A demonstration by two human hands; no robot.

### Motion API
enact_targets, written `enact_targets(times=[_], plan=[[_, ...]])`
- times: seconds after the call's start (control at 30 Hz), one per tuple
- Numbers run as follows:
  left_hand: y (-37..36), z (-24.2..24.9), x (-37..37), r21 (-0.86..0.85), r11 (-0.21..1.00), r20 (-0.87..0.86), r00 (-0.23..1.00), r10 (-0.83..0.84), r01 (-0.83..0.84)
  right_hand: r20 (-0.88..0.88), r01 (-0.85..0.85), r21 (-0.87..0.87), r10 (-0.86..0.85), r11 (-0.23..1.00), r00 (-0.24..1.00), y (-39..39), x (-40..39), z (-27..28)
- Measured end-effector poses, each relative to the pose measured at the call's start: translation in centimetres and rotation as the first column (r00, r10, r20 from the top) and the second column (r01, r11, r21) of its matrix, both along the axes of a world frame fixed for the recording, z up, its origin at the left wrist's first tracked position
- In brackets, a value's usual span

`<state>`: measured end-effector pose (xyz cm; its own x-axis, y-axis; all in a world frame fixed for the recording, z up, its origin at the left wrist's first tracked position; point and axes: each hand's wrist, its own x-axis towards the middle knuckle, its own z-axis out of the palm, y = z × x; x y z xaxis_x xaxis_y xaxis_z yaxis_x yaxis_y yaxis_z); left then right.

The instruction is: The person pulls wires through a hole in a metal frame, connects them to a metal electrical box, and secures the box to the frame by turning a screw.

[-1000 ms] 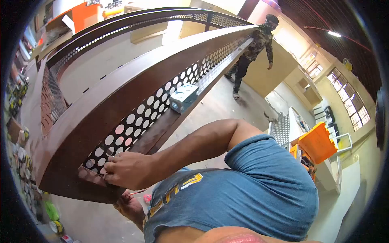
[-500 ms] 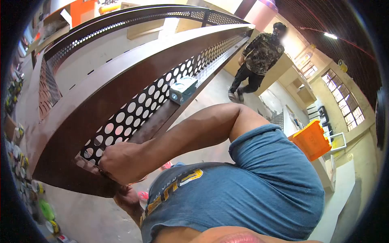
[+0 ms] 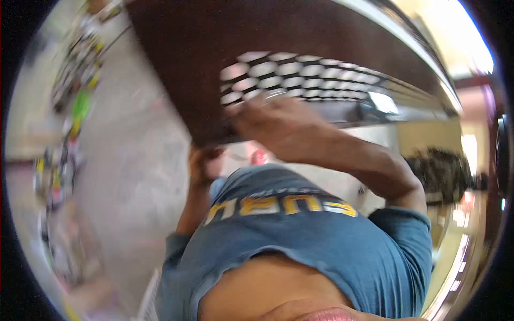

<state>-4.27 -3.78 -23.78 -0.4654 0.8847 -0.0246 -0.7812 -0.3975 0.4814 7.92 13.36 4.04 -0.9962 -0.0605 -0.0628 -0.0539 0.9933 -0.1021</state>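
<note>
A dark brown metal frame point(image 3: 182, 48) with a panel of round holes point(image 3: 289, 72) slants across the top of the head view. My right hand point(image 3: 273, 120) is closed at the lower corner of the perforated opening, its fingers curled over the frame's inner edge. Something small and pale shows just above its knuckles, too blurred to name. Under the frame's bottom corner is my left hand point(image 3: 204, 165), with curled fingers close to the edge; what they hold, if anything, is hidden. A small grey metal box point(image 3: 381, 102) sits on the frame's lower rail, farther right.
Several cans and bottles point(image 3: 80, 101) line the floor at the left. A person in camouflage clothing point(image 3: 439, 174) is at the right, blurred. Grey concrete floor point(image 3: 128, 160) lies under the frame, with a red object point(image 3: 258, 157) below my right hand.
My view has swung downward and left, so the frame now appears higher and the room at right is mostly out of sight. Both hands stay at the frame's corner.
</note>
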Motion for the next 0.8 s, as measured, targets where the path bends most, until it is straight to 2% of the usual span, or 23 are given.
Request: enact_targets(times=[0.03,0.07,0.1,0.13,0.17,0.2,0.23,0.27,0.33,0.37,0.4,0.47,0.53,0.6,0.67,0.7,0.73,0.8], plan=[[0.6,0.5,0.3,-0.101,0.992,-0.276,0.960,0.051,-0.082,-0.145,-0.077,0.019,0.079,0.997,0.986,0.1,0.0,-0.1],[1.3,4.4,0.6,0.145,0.989,0.022,1.000,0.021,-0.024,-0.204,-0.035,0.012,0.037,0.999,0.978,-0.3,0.1,-0.1],[1.3,7.0,1.6,-0.099,0.988,0.090,0.988,0.125,-0.116,-0.230,-0.020,-0.060,0.006,0.998,0.973,-0.3,0.0,-0.4],[0.9,6.4,1.5,-0.103,0.985,0.090,0.985,0.149,-0.139,-0.250,0.004,-0.118,-0.034,0.993,0.968,-0.2,-0.1,-0.4],[0.8,5.4,1.2,-0.007,0.992,0.040,0.991,0.124,-0.124,-0.251,-0.007,-0.117,-0.023,0.993,0.968,-0.3,-0.2,-0.1],[1.3,4.4,1.2,0.084,0.992,-0.013,0.995,0.100,-0.098,-0.150,0.057,-0.165,-0.082,0.985,0.985,0.3,-0.3,0.3],[1.6,6.9,1.6,0.077,0.988,0.067,0.989,0.129,-0.134,-0.050,0.121,-0.201,-0.133,0.972,0.990,0.2,-0.5,0.8],[1.3,7.6,1.9,0.082,0.986,0.060,0.988,0.139,-0.144,-0.058,0.109,-0.198,-0.123,0.974,0.991,0.1,-0.4,0.7],[1.3,9.0,1.4,-0.077,0.975,-0.056,0.977,0.206,-0.210,-0.106,-0.050,0.195,0.072,0.980,0.992,0.3,-0.6,0.3],[1.5,8.8,0.9,-0.006,0.986,-0.037,0.985,0.169,-0.169,-0.222,-0.069,0.166,0.106,0.984,0.969,0.2,-0.8,0.4],[1.5,8.3,0.8,-0.045,0.980,-0.009,0.981,0.194,-0.194,-0.258,-0.051,0.254,0.119,0.966,0.959,-0.2,-0.7,1.3],[1.3,8.7,0.7,0.018,0.978,-0.043,0.977,0.210,-0.209,-0.231,-0.049,0.206,0.097,0.977,0.968,-0.7,-1.2,1.5],[1.4,8.3,1.0,-0.024,0.963,-0.097,0.959,0.266,-0.270,-0.199,-0.089,0.137,0.115,0.987,0.973,0.0,-1.1,0.8],[1.2,8.0,1.1,-0.015,0.970,-0.111,0.965,0.238,-0.241,-0.210,-0.114,0.085,0.130,0.990,0.969,0.5,-1.3,0.4],[1.5,7.7,1.4,-0.039,0.957,-0.108,0.954,0.281,-0.287,-0.251,-0.113,-0.123,0.080,0.986,0.965,0.9,-1.4,-0.5],[1.9,7.1,1.3,0.079,0.968,-0.066,0.968,0.243,-0.237,-0.210,-0.102,-0.134,0.072,0.986,0.975,0.9,-1.4,-0.2],[2.2,6.7,1.4,0.077,0.967,-0.075,0.965,0.251,-0.245,-0.218,-0.111,-0.138,0.080,0.984,0.973,0.9,-1.6,-0.1],[2.8,6.2,1.7,0.031,0.967,0.035,0.967,0.251,-0.252,-0.178,-0.137,-0.076,0.122,0.988,0.976,1.0,-1.9,0.0]])
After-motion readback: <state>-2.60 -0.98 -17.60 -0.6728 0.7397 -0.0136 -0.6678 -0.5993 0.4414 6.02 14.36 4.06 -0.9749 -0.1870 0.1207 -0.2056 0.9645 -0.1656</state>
